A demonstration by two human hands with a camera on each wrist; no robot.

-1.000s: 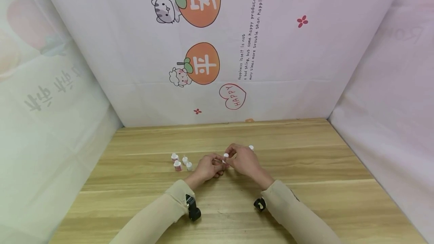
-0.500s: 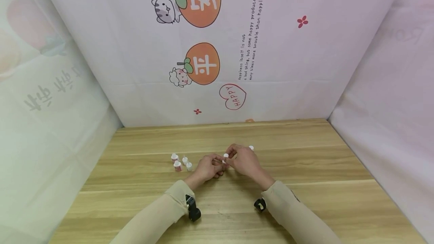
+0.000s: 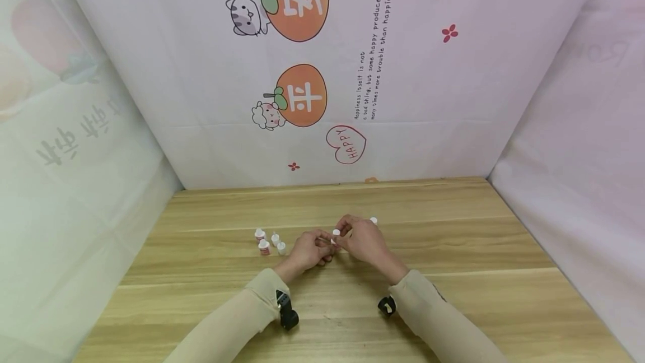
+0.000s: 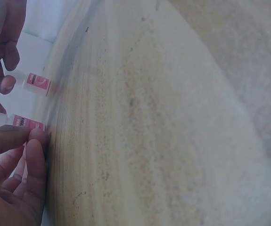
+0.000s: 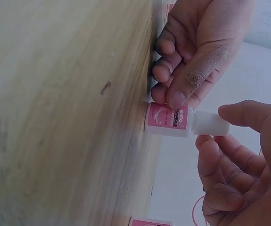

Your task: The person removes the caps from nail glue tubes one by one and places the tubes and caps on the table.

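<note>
In the head view my left hand (image 3: 309, 249) and right hand (image 3: 364, 238) meet over a small glue bottle (image 3: 335, 238). The right wrist view shows this glue bottle (image 5: 168, 117) upright on the table, with a pink label and a white cap (image 5: 211, 124) on top. My left hand (image 5: 199, 56) grips the bottle's body low down between thumb and fingers. The thumb and fingers of my right hand (image 5: 246, 165) pinch the cap. A second glue bottle (image 4: 37, 84) stands beyond, near the right hand, in the left wrist view.
Left of the hands stand two pink-labelled bottles (image 3: 264, 247) and two small white pieces (image 3: 281, 248), kind unclear. Behind the right hand a white cap (image 3: 373, 220) shows. Printed white cloth (image 3: 403, 99) walls the wooden table (image 3: 322, 318) at back and sides.
</note>
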